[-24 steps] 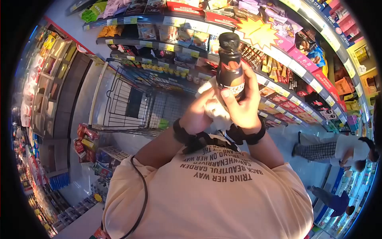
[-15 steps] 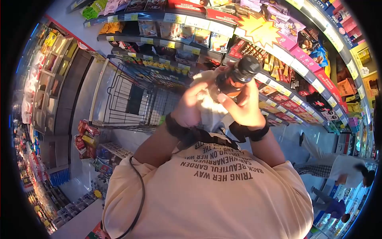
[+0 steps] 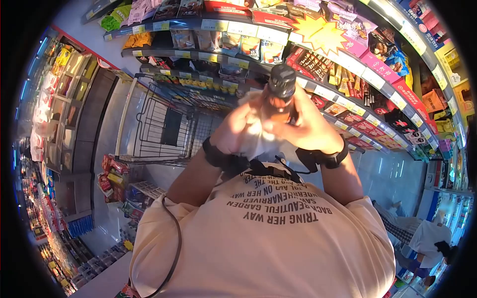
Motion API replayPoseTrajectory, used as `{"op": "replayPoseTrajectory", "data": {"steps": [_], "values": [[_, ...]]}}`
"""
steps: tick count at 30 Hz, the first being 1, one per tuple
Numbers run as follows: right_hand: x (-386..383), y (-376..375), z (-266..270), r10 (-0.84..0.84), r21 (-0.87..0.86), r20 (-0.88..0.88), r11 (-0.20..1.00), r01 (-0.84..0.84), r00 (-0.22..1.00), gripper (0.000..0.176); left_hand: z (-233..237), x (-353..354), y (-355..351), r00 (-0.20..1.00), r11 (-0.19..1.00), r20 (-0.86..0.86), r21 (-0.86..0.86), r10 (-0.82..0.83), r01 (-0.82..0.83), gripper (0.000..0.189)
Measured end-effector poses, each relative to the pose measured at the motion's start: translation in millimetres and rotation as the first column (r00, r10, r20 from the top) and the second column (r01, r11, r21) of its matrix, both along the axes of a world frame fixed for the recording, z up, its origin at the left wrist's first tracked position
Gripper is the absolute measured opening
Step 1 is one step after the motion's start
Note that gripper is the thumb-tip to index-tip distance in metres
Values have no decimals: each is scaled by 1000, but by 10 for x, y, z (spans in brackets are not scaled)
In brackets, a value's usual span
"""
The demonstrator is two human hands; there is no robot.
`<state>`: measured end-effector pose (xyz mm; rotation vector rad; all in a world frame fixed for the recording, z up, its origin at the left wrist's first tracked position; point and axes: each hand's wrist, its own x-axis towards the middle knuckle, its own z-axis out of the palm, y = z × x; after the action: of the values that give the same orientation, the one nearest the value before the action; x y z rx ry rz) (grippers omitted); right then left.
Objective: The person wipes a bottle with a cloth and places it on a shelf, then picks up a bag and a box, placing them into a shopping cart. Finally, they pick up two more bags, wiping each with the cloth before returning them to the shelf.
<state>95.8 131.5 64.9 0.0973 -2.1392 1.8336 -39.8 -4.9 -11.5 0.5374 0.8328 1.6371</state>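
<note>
A dark bottle with a black cap [image 3: 282, 82] and an orange-red label stands between my hands in front of my chest, cap pointing up and away from me. My right hand [image 3: 315, 124] is wrapped round its right side, the thumb across the front. From the left, my left hand [image 3: 234, 126] closes on the bottle too, its fingertips partly hidden and blurred. Something pale and crumpled [image 3: 258, 134], too washed out to name, lies between the palms under the bottle. Both wrists wear black bands.
A wire shopping cart [image 3: 161, 124] stands ahead to the left. Curved shelves of packaged snacks [image 3: 318, 62] run across the front and right. Red packages [image 3: 113, 176] are stacked at the left, by a dark display cabinet [image 3: 74, 124]. Another person [image 3: 430, 238] is at the lower right.
The bottle has shifted left and now stands more upright, my right hand turning with it. Both hands still hold it. The person at the right appears lower in view.
</note>
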Motion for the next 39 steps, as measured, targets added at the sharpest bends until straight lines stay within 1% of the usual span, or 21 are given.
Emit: {"op": "replayPoseTrajectory", "data": {"steps": [1, 3, 5, 7, 10, 11, 12, 14, 16, 17, 19, 21, 23, 25, 27, 31, 32, 34, 36, 38, 39], "values": [[-10, -29, -15, -146, 78, -44, 986, 149, 988, 51, 145, 52, 28, 996, 996, 45, 34, 82, -83, 37], [-110, -107, -127, -370, -99, -88, 927, 361, 925, 53, 432, 156, 85, 964, 964, 132, 100, 233, -247, 39], [-175, -155, -132, -499, -147, -152, 865, 479, 853, 55, 509, 292, 130, 905, 886, 42, 190, 424, -424, 40], [-188, -152, -129, -544, -179, -178, 837, 517, 820, 53, 313, 260, 201, 627, 744, -402, 312, 667, -591, 38], [-139, -63, -20, -544, -255, -110, 824, 506, 832, 48, 431, 269, 86, 160, 673, -757, 435, 633, -599, 34], [-90, -28, 66, -515, -285, -54, 829, 480, 856, 46, 517, 251, 71, 134, 680, -753, 484, 644, -551, 34], [-78, 42, 9, -481, -172, -144, 873, 457, 865, 47, 602, 232, 56, 109, 685, -746, 530, 657, -500, 34], [60, 27, 154, -351, -77, -65, 935, 346, 934, 48, 632, 84, 168, 283, 637, -571, 681, 771, -362, 36], [117, -32, 182, -190, -75, -15, 979, 188, 982, 51, 772, -38, 201, 198, 592, -559, 777, 805, -213, 38], [155, -54, 186, -115, -122, 145, 984, 134, 983, 55, 946, -101, 202, 14, 613, -615, 783, 788, -108, 40], [146, 56, 95, 35, 353, -74, 936, -6, 997, 61, 1177, -152, 246, -109, 667, -658, 730, 745, 150, 37], [176, 101, 95, 51, 373, 12, 926, -51, 999, 60, 1405, -200, 237, -222, 752, -728, 567, 648, 336, 29], [267, 102, 314, -37, 407, 186, 913, -43, 982, 55, 1588, -190, 150, -169, 879, -881, 388, 442, 276, 24], [295, 54, 468, -154, 595, 210, 804, -2, 965, 47, 1611, -171, 94, -132, 958, -963, 207, 235, 197, 22], [298, 67, 364, -245, 869, -71, 460, 180, 967, 47, 1591, -157, 69, -110, 995, -992, 43, 53, 89, 22], [236, 164, 391, -147, 934, -287, 175, 311, 947, 49, 1311, -315, 105, 334, 992, -935, -97, -119, 82, 20], [222, 172, 400, -152, 898, -347, 233, 374, 926, 52, 1189, -358, 127, 620, 989, -773, -65, -134, 132, 24], [179, 122, 140, -339, 580, -392, 631, 516, 855, 57, 1016, -320, 112, 945, 988, -317, -155, -77, 28, 21], [116, 65, 78, -444, 171, -394, 825, 539, 805, 66, 805, -267, 151, 971, 997, -237, 73, 25, -7, 28], [10, 6, 89, -474, -200, -420, 880, 431, 774, 63, 550, -63, 324, 903, 958, -322, 132, 285, -255, 32], [-64, -34, 82, -483, -412, -465, 860, 302, 742, 62, 384, -112, 336, 988, 969, -130, 242, 87, -53, 34]]}}
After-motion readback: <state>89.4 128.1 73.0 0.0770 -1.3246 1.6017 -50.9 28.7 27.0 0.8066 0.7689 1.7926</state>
